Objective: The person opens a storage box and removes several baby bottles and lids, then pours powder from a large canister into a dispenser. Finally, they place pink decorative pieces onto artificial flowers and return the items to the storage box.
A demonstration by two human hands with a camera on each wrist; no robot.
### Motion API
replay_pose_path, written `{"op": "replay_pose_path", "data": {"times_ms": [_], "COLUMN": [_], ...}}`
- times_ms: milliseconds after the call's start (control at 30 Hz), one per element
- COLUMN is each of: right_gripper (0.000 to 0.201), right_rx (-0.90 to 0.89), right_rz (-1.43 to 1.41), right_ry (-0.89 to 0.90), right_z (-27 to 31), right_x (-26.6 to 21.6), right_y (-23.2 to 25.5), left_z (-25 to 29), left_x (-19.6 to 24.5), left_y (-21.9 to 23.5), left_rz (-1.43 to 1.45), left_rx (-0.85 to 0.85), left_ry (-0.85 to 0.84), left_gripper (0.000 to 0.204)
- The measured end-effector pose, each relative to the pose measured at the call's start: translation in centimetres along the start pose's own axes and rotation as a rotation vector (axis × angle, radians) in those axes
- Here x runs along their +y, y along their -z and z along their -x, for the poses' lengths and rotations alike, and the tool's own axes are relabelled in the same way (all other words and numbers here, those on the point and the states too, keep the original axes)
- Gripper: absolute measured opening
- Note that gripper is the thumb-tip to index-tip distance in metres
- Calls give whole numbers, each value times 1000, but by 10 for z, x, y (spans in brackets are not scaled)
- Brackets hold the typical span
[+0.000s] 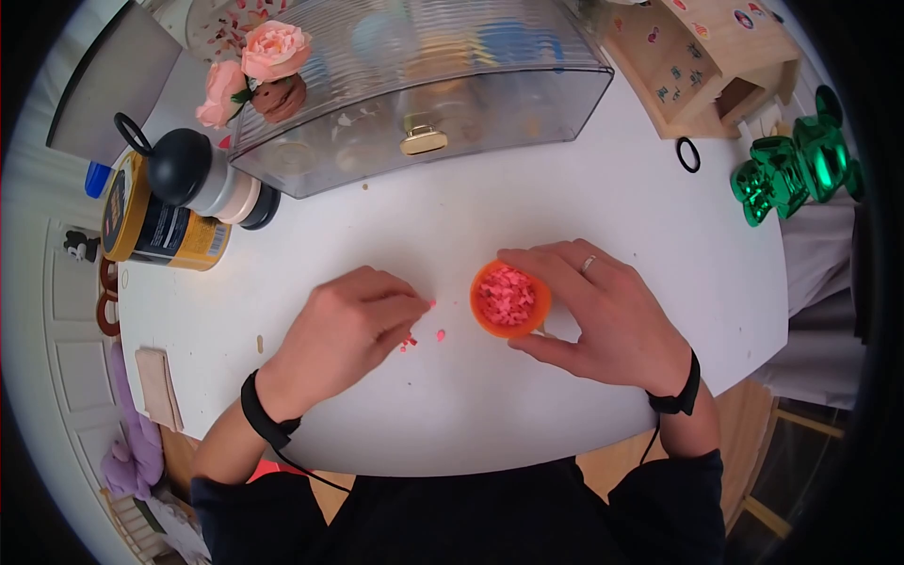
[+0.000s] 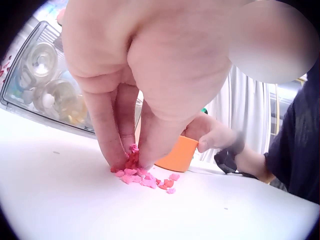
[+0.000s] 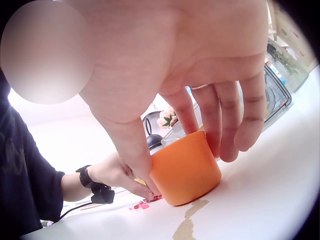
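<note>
My left hand (image 1: 347, 322) is lowered to the white table, and its thumb and fingertips pinch some small pink and red bits (image 2: 132, 159). More loose bits (image 2: 147, 181) lie in a little heap on the tabletop under those fingertips. My right hand (image 1: 603, 311) holds an orange cup (image 3: 185, 170) between thumb and fingers, its base at the table surface. Pink crumbly pieces (image 1: 507, 295) fill much of the cup, as the head view shows from above. A ring sits on one finger of the right hand.
A clear drawer box (image 1: 424, 141) with a gold handle stands at the back. On the left are a yellow tub (image 1: 202, 240) and a black-topped bottle (image 1: 221, 184). A green shiny figure (image 1: 782, 174) and a wooden house (image 1: 702, 61) stand at right; a folded cloth (image 1: 158, 388) lies front left.
</note>
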State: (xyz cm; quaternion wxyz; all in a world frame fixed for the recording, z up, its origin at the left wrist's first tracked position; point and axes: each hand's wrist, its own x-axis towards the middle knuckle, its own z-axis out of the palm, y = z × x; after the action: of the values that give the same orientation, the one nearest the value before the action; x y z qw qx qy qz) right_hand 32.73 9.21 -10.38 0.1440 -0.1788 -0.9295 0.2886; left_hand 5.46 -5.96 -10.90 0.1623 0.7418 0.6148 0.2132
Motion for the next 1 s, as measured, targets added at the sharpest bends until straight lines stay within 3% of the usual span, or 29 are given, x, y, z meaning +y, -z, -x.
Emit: {"op": "replay_pose_path", "data": {"times_ms": [133, 300, 533, 767, 1000], "right_gripper": [68, 68, 63, 63, 67], "right_rx": [7, 5, 0, 31, 6], "right_rz": [4, 1, 2, -16, 5], "right_ry": [15, 15, 18, 11, 2], "right_z": [1, 0, 0, 1, -1], "right_x": [1, 0, 1, 3, 1], "right_y": [-1, -1, -2, -3, -1], "left_z": [-8, -30, -70, -72, -58], "left_x": [1, 27, 51, 54, 44], "left_y": [15, 40, 15, 13, 36], "left_rz": [342, 591, 352, 243, 343], "left_rx": [47, 81, 5, -116, -19], "left_ry": [284, 305, -9, -15, 213], "left_gripper": [21, 22, 18, 14, 12]}}
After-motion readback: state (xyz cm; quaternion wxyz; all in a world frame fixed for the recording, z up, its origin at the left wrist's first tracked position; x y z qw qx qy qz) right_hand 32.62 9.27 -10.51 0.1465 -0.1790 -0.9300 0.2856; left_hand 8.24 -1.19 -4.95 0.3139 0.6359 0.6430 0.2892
